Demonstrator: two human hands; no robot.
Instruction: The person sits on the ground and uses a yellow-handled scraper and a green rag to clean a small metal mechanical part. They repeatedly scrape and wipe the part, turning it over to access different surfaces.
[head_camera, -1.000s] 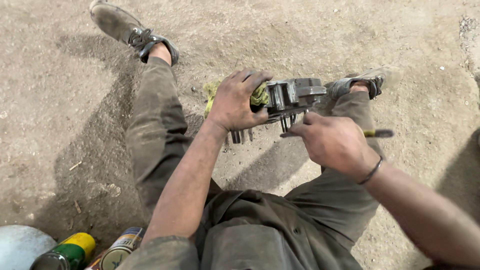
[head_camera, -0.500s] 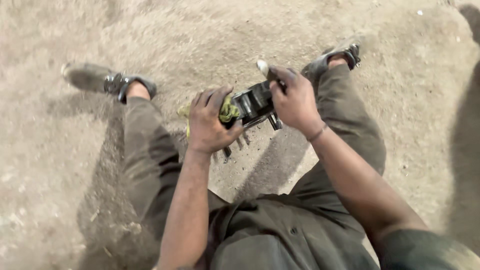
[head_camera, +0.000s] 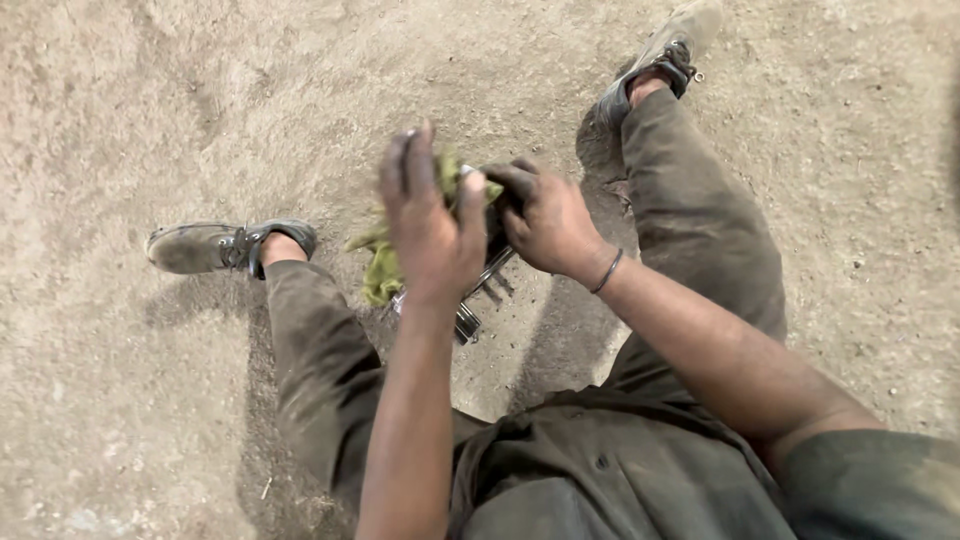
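- A worn, dust-grey shoe sits on the sandy dirt ground, well out to the left of the left hand, at the end of a bent leg in grimy olive trousers.
- A crumpled yellow-green cloth rag hangs just below and to the left of the left hand — its upper part runs up under the palm and shows again as a green tuft between the two hands.
- The left hand, grease-darkened, lies back-up over the rag with fingers stretched forward and close together, pressing the cloth onto what lies beneath; whether the thumb grips anything cannot be told.
- A dark metal engine part with thin steel rods sits under both hands, between the knees; only the rods and a bit of bright metal show below the left wrist, the rest being covered.
- The right hand, just beside the left and touching the rag, is curled around the far end of the metal part, fingers bent in a grip; a thin dark bangle circles its wrist.
- Well beyond the right hand, up and to the right, the second dusty shoe rests on the dirt.
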